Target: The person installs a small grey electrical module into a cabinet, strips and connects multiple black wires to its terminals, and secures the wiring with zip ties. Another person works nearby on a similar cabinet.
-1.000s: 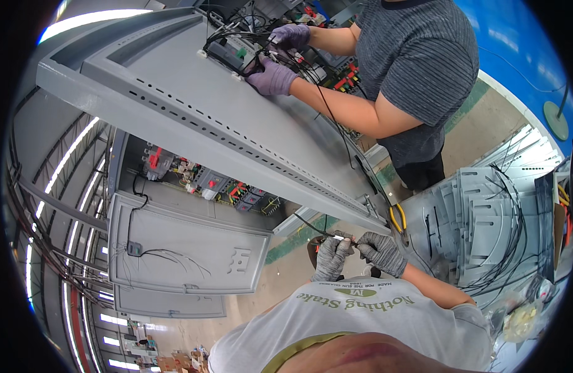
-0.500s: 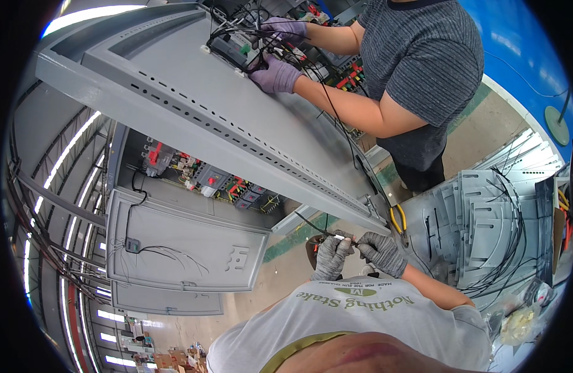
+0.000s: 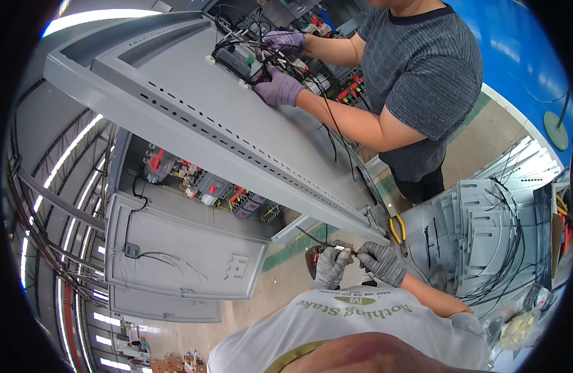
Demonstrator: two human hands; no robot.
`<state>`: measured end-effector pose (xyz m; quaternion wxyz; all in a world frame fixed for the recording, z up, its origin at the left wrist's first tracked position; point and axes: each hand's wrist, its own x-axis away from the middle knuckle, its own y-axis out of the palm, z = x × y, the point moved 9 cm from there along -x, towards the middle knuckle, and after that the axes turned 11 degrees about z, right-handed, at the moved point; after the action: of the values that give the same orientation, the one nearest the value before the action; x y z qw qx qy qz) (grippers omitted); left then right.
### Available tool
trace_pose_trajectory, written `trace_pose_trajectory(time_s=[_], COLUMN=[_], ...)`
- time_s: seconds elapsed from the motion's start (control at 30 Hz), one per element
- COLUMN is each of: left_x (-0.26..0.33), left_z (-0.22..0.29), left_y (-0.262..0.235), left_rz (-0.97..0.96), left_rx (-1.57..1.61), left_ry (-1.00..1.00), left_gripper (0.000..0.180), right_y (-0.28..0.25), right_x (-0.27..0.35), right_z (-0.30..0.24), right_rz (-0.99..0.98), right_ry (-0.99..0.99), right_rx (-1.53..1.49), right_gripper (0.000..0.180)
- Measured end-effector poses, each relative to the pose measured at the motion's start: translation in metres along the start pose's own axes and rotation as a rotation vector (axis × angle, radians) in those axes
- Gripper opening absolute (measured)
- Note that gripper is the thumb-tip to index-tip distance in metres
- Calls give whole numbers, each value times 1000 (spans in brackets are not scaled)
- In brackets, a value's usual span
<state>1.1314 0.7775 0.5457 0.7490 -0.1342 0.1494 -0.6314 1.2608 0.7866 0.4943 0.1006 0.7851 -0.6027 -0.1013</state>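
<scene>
cabinet (image 3: 249,155): big grey metal enclosure, fills the middle, perforated edge rail runs diagonally from upper left to lower right
door (image 3: 181,248): grey panel open below the rail, black cable looped across it
interior (image 3: 205,186): rows of breakers and terminals with red and green parts, seen between rail and door
co-worker (image 3: 417,81): grey shirt, upper right, leaning over the cabinet top; both purple-gloved hands (image 3: 280,87) on a black device (image 3: 240,62) with black wires running off it
panel stack (image 3: 485,236): grey sheet-metal parts at right, black wires draped over them
left hand (image 3: 330,267): grey glove, fingers curled tight, pinching one end of a thin wire
right hand (image 3: 381,262): grey glove, fingers closed, gripping the wire's other end, just beside the left hand
wire (image 3: 336,246): thin black lead with a short white sleeve, held between both hands just below the cabinet's lower right corner; black tail runs up-left towards the rail
yellow cable (image 3: 397,229): loop at the cabinet corner, just above the right hand
</scene>
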Motion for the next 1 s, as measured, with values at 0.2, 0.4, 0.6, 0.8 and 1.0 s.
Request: trace_pose_trajectory(time_s=[0.2,0.4,0.6,0.8,1.0], left_x=[-1,-2,1,0,0], left_z=[-1,-3,-14,-12,-4], left_y=[0,1,2,3,3], left_rz=[5,-6,12,-18,-2], left_rx=[59,-4,76,47,38], left_ry=[47,5,-26,-44,43], left_gripper=[19,20,21,21,20], right_y=[0,-3,-2,-3,-4], right_x=[0,2,1,0,2], right_z=[-4,-10,0,-7,-6], right_rz=[-6,2,1,6,5], right_ry=[-8,0,-36,-30,-63], right_rx=[34,48,33,6,65], right_gripper=[11,11,11,12,12])
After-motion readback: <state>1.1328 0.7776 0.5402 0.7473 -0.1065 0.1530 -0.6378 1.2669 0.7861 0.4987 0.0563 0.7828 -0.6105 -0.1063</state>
